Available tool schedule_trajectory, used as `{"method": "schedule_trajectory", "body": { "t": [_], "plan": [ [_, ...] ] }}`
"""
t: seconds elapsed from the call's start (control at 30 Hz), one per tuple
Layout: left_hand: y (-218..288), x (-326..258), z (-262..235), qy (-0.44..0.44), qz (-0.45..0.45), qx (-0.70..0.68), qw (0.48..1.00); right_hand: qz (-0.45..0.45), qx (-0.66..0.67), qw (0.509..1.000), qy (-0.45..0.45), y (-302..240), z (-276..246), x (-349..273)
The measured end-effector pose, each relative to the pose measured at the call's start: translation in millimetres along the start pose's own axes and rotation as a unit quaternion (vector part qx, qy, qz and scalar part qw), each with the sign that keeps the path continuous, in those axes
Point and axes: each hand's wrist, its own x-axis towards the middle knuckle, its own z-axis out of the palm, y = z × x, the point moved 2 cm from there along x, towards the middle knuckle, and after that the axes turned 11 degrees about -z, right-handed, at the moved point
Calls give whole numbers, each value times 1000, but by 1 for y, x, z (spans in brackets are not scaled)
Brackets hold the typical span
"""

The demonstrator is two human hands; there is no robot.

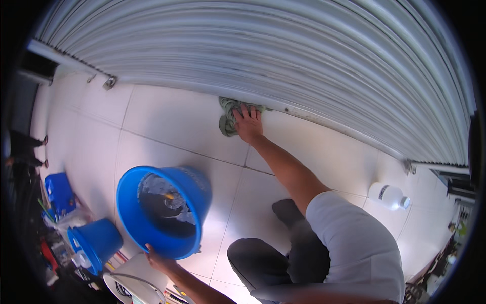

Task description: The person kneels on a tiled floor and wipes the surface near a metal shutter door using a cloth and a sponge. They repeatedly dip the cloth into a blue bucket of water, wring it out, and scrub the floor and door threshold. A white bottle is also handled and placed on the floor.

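Observation:
My right hand (248, 124) presses a crumpled green cloth (229, 117) onto the pale tiled floor, right along the foot of the grey roller shutter (283, 55). The fingers reach over the cloth and bunch it. Down to the left, my left hand (160, 260) grips the near rim of a big blue bucket (200, 190). Dark water (164, 205) with patches of whitish foam lies inside the bucket. Whether the bucket is tilted or level, I cannot tell.
A white bottle (389, 196) lies on the tiles to my right. At the left are a smaller blue bucket (104, 240), a white bucket (134, 281) and a blue container (59, 192). A person's legs (28, 149) show at the far left. Locks (109, 83) sit by the shutter's ends.

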Motion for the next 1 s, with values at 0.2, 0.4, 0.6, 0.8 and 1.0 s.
{"method": "schedule_trajectory", "body": {
  "t": [0.2,0.4,0.6,0.8,1.0],
  "plan": [
    [3,58,-2,-102,-111,-19,988,39,-108,993,-15,139,-28,-153],
    [9,63,6,-83,-134,-55,986,309,-127,942,45,296,-70,-337],
    [-7,90,1,-93,-86,-42,991,525,-58,844,93,341,-68,-404],
    [5,72,0,-66,-56,30,996,417,-85,903,54,162,8,-390],
    [19,45,3,-19,-39,79,996,56,-47,997,-39,15,20,-268]
  ]
}}
